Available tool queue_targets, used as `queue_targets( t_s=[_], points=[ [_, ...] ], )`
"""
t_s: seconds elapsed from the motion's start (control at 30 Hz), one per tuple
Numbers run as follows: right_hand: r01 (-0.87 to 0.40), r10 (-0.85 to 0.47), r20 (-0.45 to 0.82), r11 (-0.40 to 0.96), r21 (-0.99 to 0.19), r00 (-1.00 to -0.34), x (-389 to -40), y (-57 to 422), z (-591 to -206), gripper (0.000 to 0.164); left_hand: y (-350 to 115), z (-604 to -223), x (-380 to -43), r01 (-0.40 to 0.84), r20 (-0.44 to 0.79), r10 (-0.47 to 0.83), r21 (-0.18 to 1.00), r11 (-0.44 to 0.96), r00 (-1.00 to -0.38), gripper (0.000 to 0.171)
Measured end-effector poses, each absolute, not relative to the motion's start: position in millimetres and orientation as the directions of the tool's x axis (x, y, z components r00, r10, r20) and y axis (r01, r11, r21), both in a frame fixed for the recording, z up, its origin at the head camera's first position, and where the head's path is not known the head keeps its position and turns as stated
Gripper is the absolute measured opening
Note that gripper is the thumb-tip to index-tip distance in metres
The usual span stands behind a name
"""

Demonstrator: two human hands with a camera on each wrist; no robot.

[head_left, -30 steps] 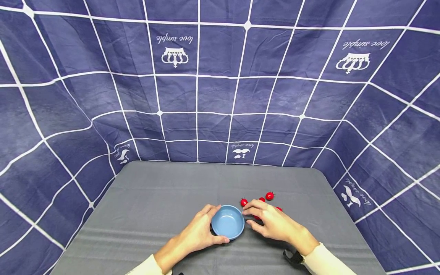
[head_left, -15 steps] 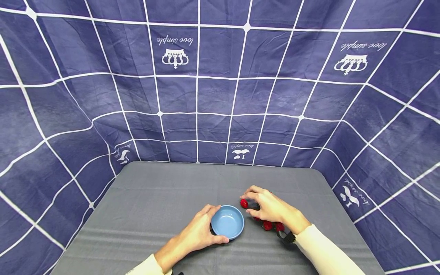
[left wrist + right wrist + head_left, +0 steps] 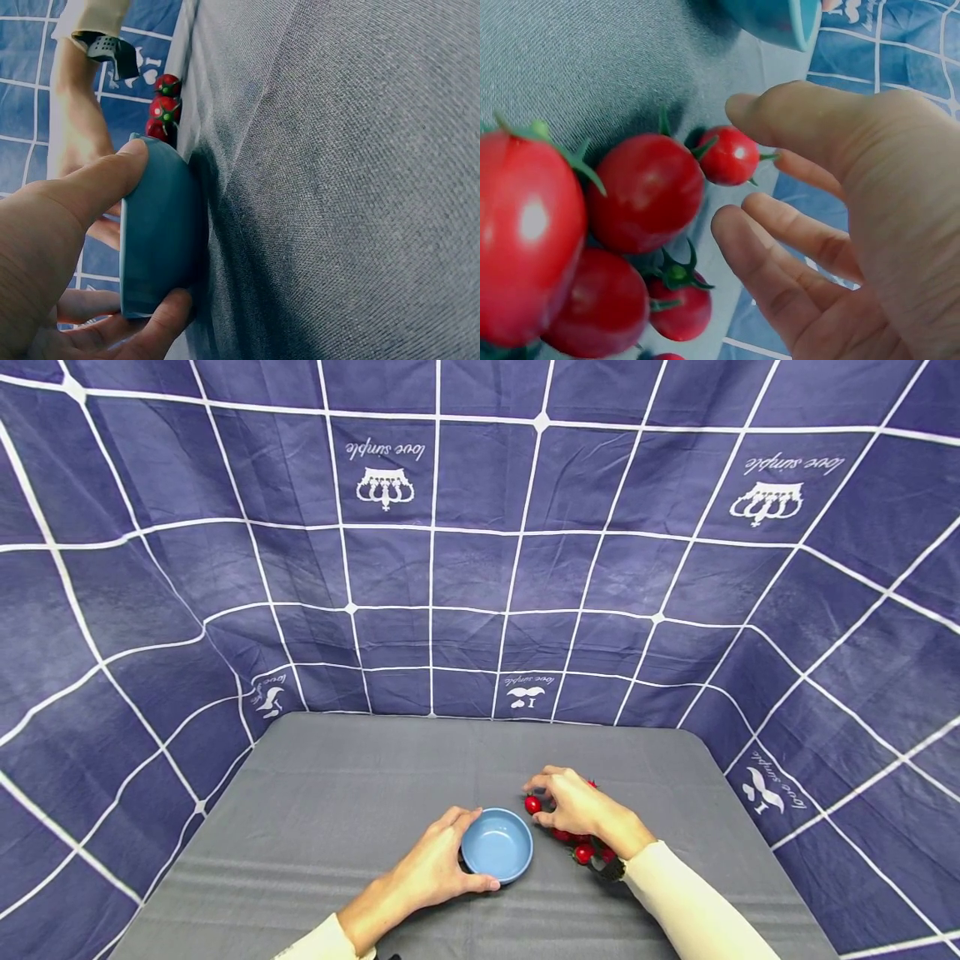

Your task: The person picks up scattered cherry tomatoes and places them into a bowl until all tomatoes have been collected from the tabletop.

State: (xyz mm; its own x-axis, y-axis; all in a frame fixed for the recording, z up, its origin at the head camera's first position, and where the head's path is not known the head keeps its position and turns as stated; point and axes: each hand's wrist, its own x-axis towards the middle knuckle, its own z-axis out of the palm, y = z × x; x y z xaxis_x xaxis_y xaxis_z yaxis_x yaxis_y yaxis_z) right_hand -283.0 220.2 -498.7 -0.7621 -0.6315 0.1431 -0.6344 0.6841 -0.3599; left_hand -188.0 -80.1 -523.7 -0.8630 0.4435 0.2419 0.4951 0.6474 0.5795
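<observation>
A small blue bowl (image 3: pixel 497 845) rests on the grey cloth, with nothing inside it. My left hand (image 3: pixel 433 866) grips it from the left side, thumb on the near rim and fingers round the far side; the left wrist view shows the bowl wall (image 3: pixel 161 232) between them. To its right, my right hand (image 3: pixel 573 802) reaches over a cluster of cherry tomatoes (image 3: pixel 582 853). Its thumb and fingers stand apart around a single cherry tomato (image 3: pixel 532 804), without visibly pinching it. The right wrist view shows this tomato (image 3: pixel 728 155) beyond the gap. Part of the cluster is hidden under the hand.
Grey cloth (image 3: pixel 360 785) covers the table. A blue curtain with white grid lines (image 3: pixel 480 568) hangs behind and on both sides. Several tomatoes (image 3: pixel 645 191) lie close together beneath the right wrist, and a dark strap (image 3: pixel 611 868) sits at that wrist.
My right hand has moved away from the bowl's right rim, forward to the lone cherry tomato, uncovering some of the cluster nearer me. The left hand and bowl have stayed in place.
</observation>
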Motion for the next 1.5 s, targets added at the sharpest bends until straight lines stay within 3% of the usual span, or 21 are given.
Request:
queue_targets(
  t_s=[0.73,1.5],
  points=[
    [-0.628,-0.616,0.176,0.668,-0.4,-0.768,-287.8,217.0,-516.4,0.031,-79.9,-524.8,-188.1,0.488,0.233,0.439,0.575,0.657,-0.867,0.111],
    [-0.705,-0.641,0.297,0.62,-0.344,-0.708,-262.9,200.9,-478.0,0.029,-79.6,-525.6,-190.5,0.499,0.244,0.447,0.582,0.642,-0.861,0.111]
  ],
)
